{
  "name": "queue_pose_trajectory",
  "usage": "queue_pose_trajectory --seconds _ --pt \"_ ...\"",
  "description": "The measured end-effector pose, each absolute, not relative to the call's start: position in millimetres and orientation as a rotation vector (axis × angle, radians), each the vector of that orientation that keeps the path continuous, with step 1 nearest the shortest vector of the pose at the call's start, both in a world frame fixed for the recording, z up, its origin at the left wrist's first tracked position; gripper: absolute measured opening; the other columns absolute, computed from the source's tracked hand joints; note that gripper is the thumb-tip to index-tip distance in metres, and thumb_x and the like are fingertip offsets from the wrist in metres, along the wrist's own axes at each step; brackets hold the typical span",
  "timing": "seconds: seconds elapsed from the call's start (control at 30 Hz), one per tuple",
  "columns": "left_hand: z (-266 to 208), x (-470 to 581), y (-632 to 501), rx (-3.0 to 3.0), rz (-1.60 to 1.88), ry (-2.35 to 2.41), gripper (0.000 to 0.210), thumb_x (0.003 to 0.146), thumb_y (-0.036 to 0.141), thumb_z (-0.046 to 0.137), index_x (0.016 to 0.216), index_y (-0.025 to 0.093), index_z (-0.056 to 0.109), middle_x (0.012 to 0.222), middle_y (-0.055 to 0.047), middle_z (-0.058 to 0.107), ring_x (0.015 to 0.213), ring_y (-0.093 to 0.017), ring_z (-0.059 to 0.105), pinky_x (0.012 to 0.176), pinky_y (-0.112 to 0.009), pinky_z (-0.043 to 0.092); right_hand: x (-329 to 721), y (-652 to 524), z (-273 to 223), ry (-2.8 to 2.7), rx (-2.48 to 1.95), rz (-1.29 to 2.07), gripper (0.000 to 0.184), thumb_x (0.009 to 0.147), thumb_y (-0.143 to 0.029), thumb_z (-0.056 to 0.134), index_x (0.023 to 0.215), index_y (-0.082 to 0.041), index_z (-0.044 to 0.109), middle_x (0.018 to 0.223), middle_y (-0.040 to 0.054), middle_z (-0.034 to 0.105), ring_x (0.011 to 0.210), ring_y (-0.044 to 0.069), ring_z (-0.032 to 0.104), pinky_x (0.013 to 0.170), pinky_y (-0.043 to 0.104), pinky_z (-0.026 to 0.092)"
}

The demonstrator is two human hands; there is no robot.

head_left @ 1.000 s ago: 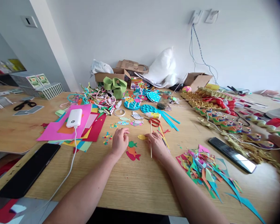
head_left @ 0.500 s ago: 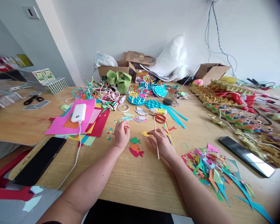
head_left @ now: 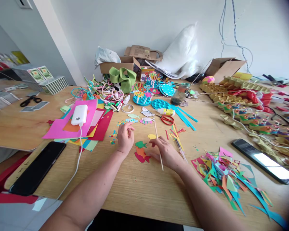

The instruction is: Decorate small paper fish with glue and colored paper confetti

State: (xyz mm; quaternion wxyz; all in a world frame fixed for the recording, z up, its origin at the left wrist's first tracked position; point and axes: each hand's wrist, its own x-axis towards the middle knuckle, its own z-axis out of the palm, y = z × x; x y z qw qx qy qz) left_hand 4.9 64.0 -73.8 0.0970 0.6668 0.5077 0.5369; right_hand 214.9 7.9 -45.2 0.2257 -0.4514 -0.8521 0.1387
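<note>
My right hand (head_left: 168, 153) has a thin pale stick (head_left: 156, 129) held between its fingers, tip pointing away from me. Its fingertips are at the tail of the red paper fish (head_left: 141, 158). That fish lies overlapped by an orange paper fish (head_left: 141, 152), with a green paper fish (head_left: 141, 144) at the top. A yellow paper fish (head_left: 151, 136) lies just beyond my right hand. My left hand (head_left: 125, 138) is closed, fingers curled together, near small coloured paper dots (head_left: 113, 134); whatever it may hold is hidden. Decorated paper fish (head_left: 146, 120) lie farther off.
Red-handled scissors (head_left: 167, 120) and a glue bottle (head_left: 167, 112) lie beyond my right hand. Paper scraps (head_left: 223, 175) and a phone (head_left: 262, 160) are at the right. Coloured sheets (head_left: 55, 128), a white power bank (head_left: 79, 115) and a black phone (head_left: 37, 168) are at the left.
My right hand has come off the yellow fish and moved nearer, to the red fish's tail, still with the stick. My left hand stays about where it was. The view has shifted slightly.
</note>
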Motion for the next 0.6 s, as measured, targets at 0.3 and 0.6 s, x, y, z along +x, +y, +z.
queue_pose_trajectory --seconds 0.3,0.6 --pt "-72.9 7.6 52.7 2.212 1.362 1.29 0.048 0.07 -0.007 0.043 0.105 0.021 0.06 0.083 -0.002 0.068 0.088 -0.021 0.06 0.083 -0.034 0.05 235.1 21.7 -63.5 -2.218 -1.476 0.13 0.012 0.093 -0.021 0.053 0.104 -0.019 0.057 0.1 0.0107 0.069 0.099 0.027 0.058 0.086 0.041 0.049" --pt "-66.5 21.6 36.8 2.618 0.884 1.109 0.043 0.077 -0.001 0.049 0.114 0.015 0.063 0.117 -0.01 0.065 0.114 -0.026 0.051 0.103 -0.042 0.045 224.3 18.9 -63.0 -2.219 -1.449 0.177 0.017 0.088 -0.01 0.052 0.102 -0.018 0.057 0.096 0.0113 0.067 0.096 0.027 0.058 0.085 0.041 0.05"
